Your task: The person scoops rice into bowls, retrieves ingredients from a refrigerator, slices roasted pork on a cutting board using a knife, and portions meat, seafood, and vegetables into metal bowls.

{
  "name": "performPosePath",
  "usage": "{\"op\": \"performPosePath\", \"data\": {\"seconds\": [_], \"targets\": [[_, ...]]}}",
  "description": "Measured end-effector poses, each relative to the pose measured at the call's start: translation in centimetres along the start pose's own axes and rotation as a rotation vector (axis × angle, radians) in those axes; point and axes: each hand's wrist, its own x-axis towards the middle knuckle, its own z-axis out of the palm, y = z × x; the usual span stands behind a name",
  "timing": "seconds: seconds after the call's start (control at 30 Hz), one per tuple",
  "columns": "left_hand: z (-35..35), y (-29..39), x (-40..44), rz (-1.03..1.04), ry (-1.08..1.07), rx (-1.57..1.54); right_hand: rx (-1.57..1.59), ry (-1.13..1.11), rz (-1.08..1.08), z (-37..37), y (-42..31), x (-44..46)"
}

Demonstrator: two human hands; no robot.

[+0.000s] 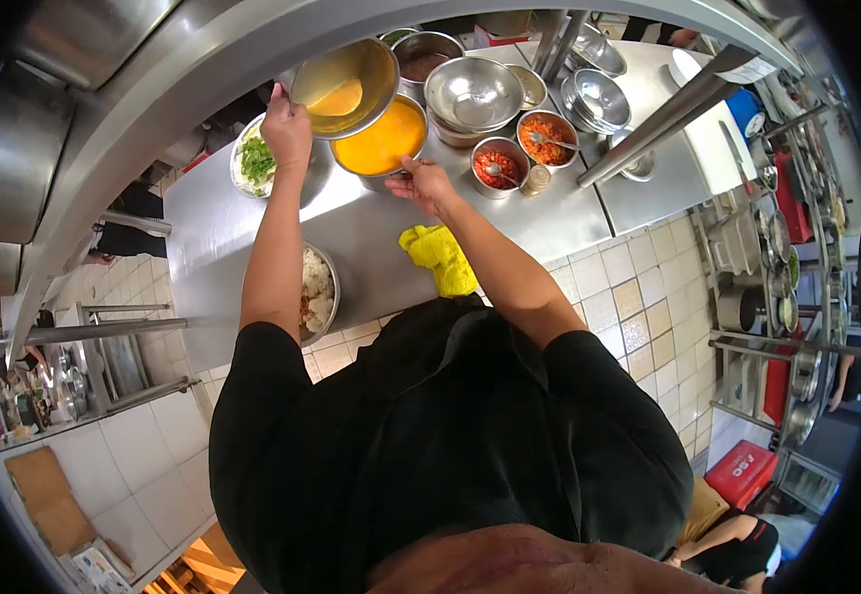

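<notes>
The left hand (289, 129) is closed on the near-left rim of a tilted metal bowl (361, 71), fingertips at its edge; yellow-orange liquid (339, 99) lies inside that bowl, which is raised over the far side of the counter (361, 223). Just below and to its right is a second bowl (398, 181), nearly full of a similar liquid; the right hand (424, 186) is at its near-right rim, fingers loosely curled and partly parted (whether they grip the rim or only touch it, I cannot tell).

To the left sits a bowl of chopped greens (255, 163); nearer, by the left forearm, is a bowl of white rice (319, 287), with something brown at its near left. A crumpled yellow cloth (440, 259) lies near the counter's near edge, between the forearms; to the right of the right hand are a bowl of chopped red food (500, 166) and, farther right, a bowl of orange-red food (547, 137), each with a spoon in it; a small jar (537, 180) stands just beside them. An open metal bowl (475, 94) rests behind these.
</notes>
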Motion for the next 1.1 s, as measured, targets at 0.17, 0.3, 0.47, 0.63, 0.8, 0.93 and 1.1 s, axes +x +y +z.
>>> {"op": "performPosePath", "data": {"seconds": [0.17, 0.3, 0.47, 0.63, 0.8, 0.93, 1.1], "targets": [[-0.2, 0.5, 0.3, 0.172, -0.019, 0.034, 0.094, -0.025, 0.018, -2.1, 1.1, -2.3], [-0.1, 1.6, 0.5, 0.211, 0.005, 0.015, 0.084, -0.014, 0.042, -4.0, 1.7, -5.7], [0.1, 2.1, 0.3, 0.214, 0.021, -0.002, 0.079, 0.003, 0.034, -6.0, 2.6, -8.4], [0.5, 1.8, 0.3, 0.241, 0.037, 0.008, 0.095, 0.040, 0.013, -7.7, 2.6, -9.8], [0.5, 1.9, 0.4, 0.235, 0.054, 0.026, 0.103, 0.097, -0.015, -8.9, 3.0, -11.1], [0.5, 1.7, 0.4, 0.238, 0.065, 0.038, 0.109, 0.116, -0.012, -9.9, 3.1, -11.7], [0.1, 1.8, 0.8, 0.251, 0.059, 0.040, 0.118, 0.134, -0.015, -10.8, 3.2, -12.4]]}}
